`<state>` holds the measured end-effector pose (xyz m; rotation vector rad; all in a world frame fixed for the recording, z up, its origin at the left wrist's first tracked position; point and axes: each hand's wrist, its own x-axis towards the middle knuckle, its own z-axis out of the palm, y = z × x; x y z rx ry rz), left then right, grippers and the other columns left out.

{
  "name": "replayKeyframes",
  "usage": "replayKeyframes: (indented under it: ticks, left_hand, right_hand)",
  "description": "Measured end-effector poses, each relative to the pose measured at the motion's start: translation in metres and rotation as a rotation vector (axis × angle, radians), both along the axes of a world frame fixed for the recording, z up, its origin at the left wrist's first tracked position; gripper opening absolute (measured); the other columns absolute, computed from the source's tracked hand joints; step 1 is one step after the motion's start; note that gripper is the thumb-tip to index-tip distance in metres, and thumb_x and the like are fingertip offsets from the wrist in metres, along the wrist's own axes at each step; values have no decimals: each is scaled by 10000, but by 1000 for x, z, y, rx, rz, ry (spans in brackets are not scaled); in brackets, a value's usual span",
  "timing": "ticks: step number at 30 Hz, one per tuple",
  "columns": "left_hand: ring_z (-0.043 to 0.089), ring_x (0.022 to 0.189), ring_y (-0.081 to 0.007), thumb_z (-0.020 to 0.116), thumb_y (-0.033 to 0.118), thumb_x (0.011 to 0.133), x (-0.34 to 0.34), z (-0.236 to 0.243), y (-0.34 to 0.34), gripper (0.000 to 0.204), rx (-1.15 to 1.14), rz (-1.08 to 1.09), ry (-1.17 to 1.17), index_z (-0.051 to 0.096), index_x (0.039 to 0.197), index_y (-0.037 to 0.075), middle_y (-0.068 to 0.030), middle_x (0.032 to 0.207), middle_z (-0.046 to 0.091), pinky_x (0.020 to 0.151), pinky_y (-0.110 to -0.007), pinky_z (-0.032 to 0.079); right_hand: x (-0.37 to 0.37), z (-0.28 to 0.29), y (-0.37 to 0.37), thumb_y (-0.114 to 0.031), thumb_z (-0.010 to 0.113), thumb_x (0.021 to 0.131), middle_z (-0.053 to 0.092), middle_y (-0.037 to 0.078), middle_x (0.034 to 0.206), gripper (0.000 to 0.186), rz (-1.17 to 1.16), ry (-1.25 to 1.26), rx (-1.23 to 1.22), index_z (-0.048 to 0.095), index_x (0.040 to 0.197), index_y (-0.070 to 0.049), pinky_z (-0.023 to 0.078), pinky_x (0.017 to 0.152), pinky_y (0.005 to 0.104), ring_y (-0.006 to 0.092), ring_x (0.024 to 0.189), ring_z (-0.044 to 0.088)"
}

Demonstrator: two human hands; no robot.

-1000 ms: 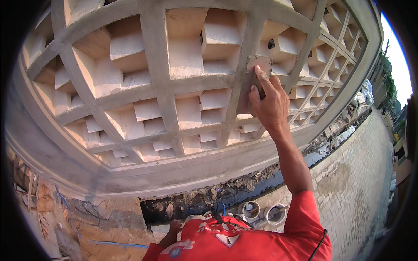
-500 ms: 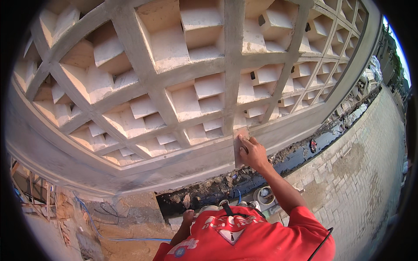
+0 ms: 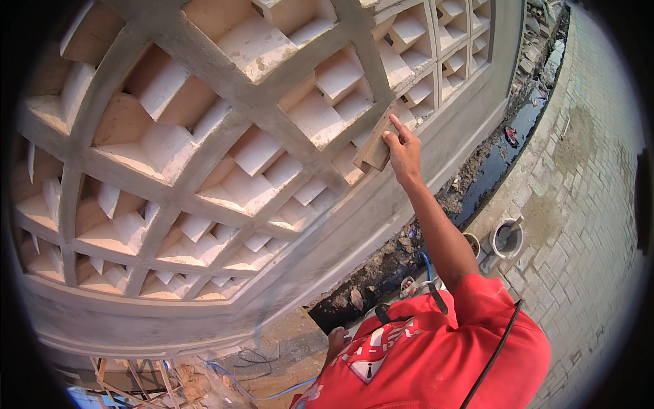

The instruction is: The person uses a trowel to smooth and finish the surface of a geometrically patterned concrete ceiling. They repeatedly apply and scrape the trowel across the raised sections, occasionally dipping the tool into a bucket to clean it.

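Note:
My right hand reaches up to the wall with its fingers wrapped round a flat wooden board, the shape of a plasterer's float. The board lies tilted against the lower part of the grey lattice wall, whose square openings hold pale stepped blocks. Its edge sits by a rib between two openings. Low beside my red shirt, my left hand shows only in part; its fingers are too hidden to read.
A white bucket with grey mix and a tool in it stands on the paving. A smaller tub is beside it. A muddy water-filled trench runs along the wall's foot. Blue hose and wooden sticks lie lower left.
My right hand has raised the board from the smooth band below the lattice up to the ribs, turning it aslant. The view has swung, bringing the white bucket fully into sight.

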<state>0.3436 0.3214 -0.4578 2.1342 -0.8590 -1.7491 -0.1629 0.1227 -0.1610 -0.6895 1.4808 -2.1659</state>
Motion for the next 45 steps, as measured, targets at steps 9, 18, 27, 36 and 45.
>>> replayKeyframes:
  ticks: [9, 18, 27, 36, 45]
  left_hand:
    - [589, 659, -184, 490, 247, 886, 31, 3, 16, 329, -202, -383, -31, 475, 1139, 38, -109, 909, 584, 558, -295, 498]
    - [583, 661, -160, 480, 238, 908, 29, 7, -7, 302, 5, -6, 270, 477, 1133, 36, -95, 885, 581, 587, -284, 498]
    - [607, 739, -231, 470, 199, 893, 21, 28, -7, 233, -14, -168, 36, 472, 1055, 31, -118, 903, 568, 647, -347, 508]
    - [615, 762, -218, 456, 279, 929, 35, 35, -14, 312, -13, -222, 47, 455, 1140, 49, -121, 992, 584, 679, -319, 501]
    - [608, 745, -243, 470, 271, 921, 47, 38, -9, 259, 35, -207, 33, 460, 1062, 54, -137, 983, 553, 662, -366, 517]
  right_hand:
    - [140, 14, -13, -124, 578, 788, 570, 173, 894, 450, -5, 218, 63, 533, 1227, -35, 448, 759, 330, 276, 816, 566]
    - [43, 9, -18, -131, 564, 790, 554, 142, 836, 442, -223, 126, 4, 536, 1222, -42, 447, 734, 358, 256, 753, 557]
    - [170, 13, 19, -164, 578, 788, 513, 142, 828, 458, 232, 304, 128, 531, 1236, -80, 447, 697, 387, 287, 736, 543]
    - [87, 26, -18, -133, 568, 797, 518, 143, 814, 439, -176, 216, 84, 532, 1228, -55, 445, 692, 366, 271, 712, 537]
    - [130, -38, 53, -135, 511, 857, 547, 108, 1022, 456, 405, -152, -336, 443, 1300, -52, 408, 880, 308, 158, 975, 524]
